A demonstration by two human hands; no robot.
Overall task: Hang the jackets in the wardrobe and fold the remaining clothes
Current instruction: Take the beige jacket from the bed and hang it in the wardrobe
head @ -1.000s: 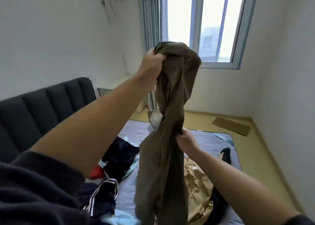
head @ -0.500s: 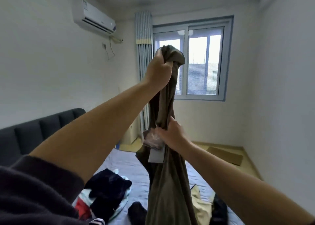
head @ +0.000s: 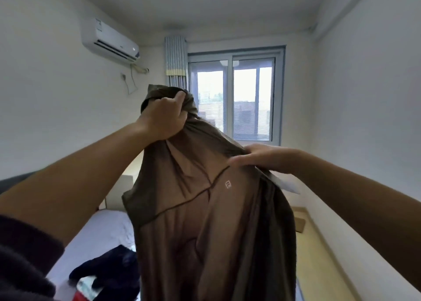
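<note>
The left hand (head: 163, 118) is gripping the brown garment (head: 205, 221) at its very top. Its fingers are curling tight into a bunched wad of cloth, with the thumb pressing over the front of the bunch, and the arm is holding it up in front of the window (head: 234, 100).

The right hand (head: 268, 159) is reaching in from the right, lower than the left. Its fingers (head: 241, 161) are stretching out nearly straight and close together, lying against the cloth at its upper right edge. They are blurred, so I cannot tell whether the thumb is nipping the cloth or only touching it.

The garment is hanging from the left fist and spreading out toward the right hand, its front facing the camera with a small pale logo (head: 228, 184) just below the right fingertips. A white tag (head: 286, 184) is sticking out under the right wrist. The lower part is dropping past the bottom edge of the view, above the bed (head: 102, 232), where dark clothes (head: 109, 271) are lying in a heap at lower left.
</note>
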